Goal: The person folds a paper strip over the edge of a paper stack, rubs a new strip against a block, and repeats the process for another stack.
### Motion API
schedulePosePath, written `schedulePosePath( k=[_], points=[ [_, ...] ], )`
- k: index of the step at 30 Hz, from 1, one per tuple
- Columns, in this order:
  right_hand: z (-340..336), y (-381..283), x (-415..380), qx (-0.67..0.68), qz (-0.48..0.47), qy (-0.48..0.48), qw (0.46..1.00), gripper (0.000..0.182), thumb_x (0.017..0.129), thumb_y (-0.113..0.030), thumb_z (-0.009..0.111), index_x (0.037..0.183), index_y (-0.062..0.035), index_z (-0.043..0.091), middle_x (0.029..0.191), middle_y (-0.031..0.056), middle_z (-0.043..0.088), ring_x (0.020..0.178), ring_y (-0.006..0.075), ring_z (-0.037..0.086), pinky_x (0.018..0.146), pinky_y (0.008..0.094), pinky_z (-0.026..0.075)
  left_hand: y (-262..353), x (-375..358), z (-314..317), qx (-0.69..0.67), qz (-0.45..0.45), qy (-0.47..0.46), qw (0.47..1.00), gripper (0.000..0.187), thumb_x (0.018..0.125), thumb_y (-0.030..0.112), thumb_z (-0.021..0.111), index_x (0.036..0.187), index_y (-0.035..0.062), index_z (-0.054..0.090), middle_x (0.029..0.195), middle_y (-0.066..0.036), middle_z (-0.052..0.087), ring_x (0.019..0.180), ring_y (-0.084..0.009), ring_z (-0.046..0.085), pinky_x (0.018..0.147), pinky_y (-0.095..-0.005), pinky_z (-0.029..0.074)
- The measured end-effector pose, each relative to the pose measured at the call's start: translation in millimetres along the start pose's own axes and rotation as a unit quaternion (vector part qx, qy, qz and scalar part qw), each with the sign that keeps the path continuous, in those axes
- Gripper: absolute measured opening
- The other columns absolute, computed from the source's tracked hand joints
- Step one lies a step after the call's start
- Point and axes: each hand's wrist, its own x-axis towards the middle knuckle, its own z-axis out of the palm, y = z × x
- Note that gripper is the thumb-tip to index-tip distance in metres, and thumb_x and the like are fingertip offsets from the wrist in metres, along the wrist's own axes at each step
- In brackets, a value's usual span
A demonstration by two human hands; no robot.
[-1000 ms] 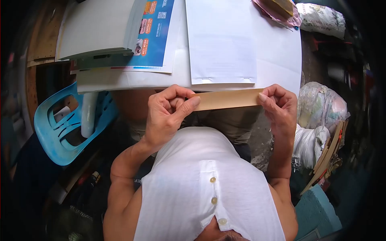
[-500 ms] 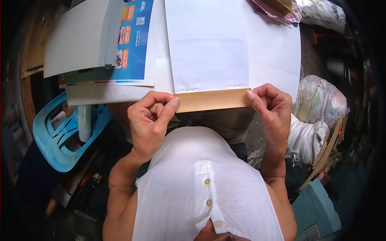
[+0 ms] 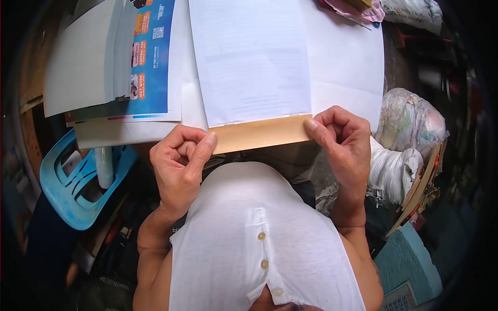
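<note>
A brown paper strip (image 3: 262, 135) lies along the near edge of a white paper stack (image 3: 254, 62), where two staples show. My left hand (image 3: 181, 160) pinches the strip's left end between thumb and forefinger. At the right end, my right hand (image 3: 342, 142) holds the strip in the same kind of pinch. The strip extends past the near edge of the white-covered table (image 3: 345, 67). Faint print shows on the top sheet of the stack.
On the table's left lie a blue printed poster (image 3: 155, 62) and a grey-white bound stack (image 3: 80, 62). A blue plastic chair (image 3: 67, 181) stands at the left. Stuffed clear plastic bags (image 3: 412, 119) and a teal block (image 3: 407, 264) are on the right.
The paper stack and strip sit slightly further left in view and are a little more tilted, with both hands still on the strip. The table's other items have shifted left in view too.
</note>
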Motion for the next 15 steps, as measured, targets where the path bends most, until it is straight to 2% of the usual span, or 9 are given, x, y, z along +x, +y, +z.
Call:
schedulePosePath(
  k=[15],
  points=[
    [-0.7, -3.1, 3.3, -0.02, 0.005, -0.004, 1.0, 0.017, 0.092, -0.009, 0.071, 0.079, 0.0014, 0.067, 0.055, -0.0106, 0.042, 0.054, -0.0009, 0.031, 0.05, 0.0211, 0.024, 2.1, 1.6, 0.5, 0.001, 0.002, -0.004, 1.0, 0.014, 0.096, 0.003, 0.068, 0.084, -0.0037, 0.065, 0.054, 0.01, 0.042, 0.05, 0.0036, 0.029, 0.048, -0.0205, 0.018]
  ],
)
